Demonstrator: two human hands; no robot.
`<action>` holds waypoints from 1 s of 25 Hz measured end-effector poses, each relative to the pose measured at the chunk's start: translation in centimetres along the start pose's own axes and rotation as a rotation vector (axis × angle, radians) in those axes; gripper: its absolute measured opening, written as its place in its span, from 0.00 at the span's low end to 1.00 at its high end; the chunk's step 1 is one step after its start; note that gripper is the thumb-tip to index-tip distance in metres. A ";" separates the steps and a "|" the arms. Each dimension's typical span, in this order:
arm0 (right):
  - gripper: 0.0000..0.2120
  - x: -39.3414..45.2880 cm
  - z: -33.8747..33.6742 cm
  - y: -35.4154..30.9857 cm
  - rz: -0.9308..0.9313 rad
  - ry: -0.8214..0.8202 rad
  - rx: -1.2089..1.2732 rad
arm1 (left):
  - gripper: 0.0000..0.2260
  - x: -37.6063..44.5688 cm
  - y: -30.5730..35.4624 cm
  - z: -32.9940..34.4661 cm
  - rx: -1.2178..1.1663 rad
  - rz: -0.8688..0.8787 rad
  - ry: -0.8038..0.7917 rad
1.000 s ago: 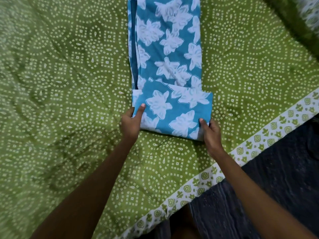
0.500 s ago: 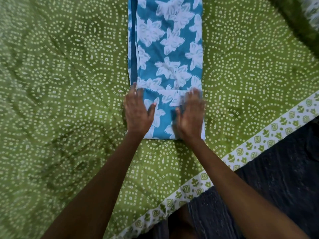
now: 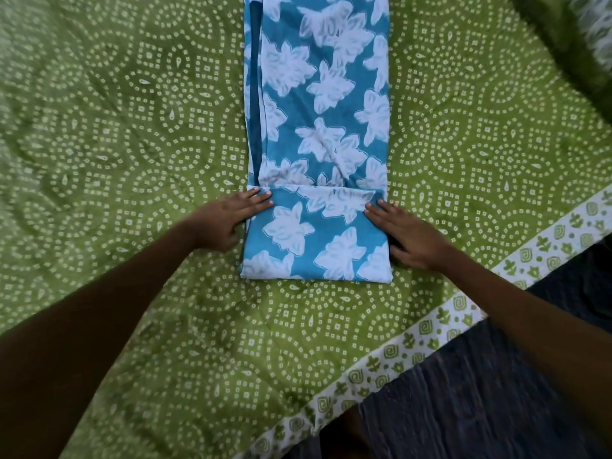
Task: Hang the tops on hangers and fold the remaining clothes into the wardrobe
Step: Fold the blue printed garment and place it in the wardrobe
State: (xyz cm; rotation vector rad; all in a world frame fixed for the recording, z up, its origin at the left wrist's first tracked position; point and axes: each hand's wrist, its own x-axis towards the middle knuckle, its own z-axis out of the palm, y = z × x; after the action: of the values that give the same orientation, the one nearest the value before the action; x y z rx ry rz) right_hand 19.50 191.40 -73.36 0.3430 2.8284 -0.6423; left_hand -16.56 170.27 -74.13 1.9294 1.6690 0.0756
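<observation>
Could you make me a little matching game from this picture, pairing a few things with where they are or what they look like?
Things:
1. left hand
2. right hand
3. blue cloth
4. bedspread

Descriptions:
A. green with white dotted rings
B. flat at the fold's right edge
C. white flowers, near end folded over
D. flat at the fold's left edge

Pairs: 1-D, 2-B, 3-C, 4-A

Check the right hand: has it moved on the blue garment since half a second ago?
Yes. The right hand has slid off the top of the folded blue garment out to its right edge, fingers flat, over the green bedsheet.
</observation>
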 end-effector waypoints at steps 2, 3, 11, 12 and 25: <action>0.34 0.8 0.5 0.7 -0.035 0.013 -0.148 | 0.36 0.1 -0.6 0.1 0.098 0.071 0.011; 0.32 1.3 0.8 0.5 -0.024 0.048 -0.136 | 0.36 0.4 -0.5 0.2 0.114 0.081 0.038; 0.10 8.1 -5.4 -2.8 0.868 0.689 1.334 | 0.14 5.5 3.5 -3.1 -1.201 -0.798 0.557; 0.09 9.2 -6.0 -2.3 0.964 0.742 1.393 | 0.17 6.3 3.3 -4.1 -1.317 -0.867 0.591; 0.10 5.3 -1.0 -8.4 1.126 0.663 0.943 | 0.20 1.9 11.2 -0.1 -0.880 -1.152 0.734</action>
State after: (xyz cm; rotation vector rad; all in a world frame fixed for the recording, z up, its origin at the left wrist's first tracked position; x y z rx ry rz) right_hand 12.06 185.40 -70.57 2.3560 1.9068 -1.6249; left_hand -6.25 171.56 -69.55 0.1383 2.3614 0.9407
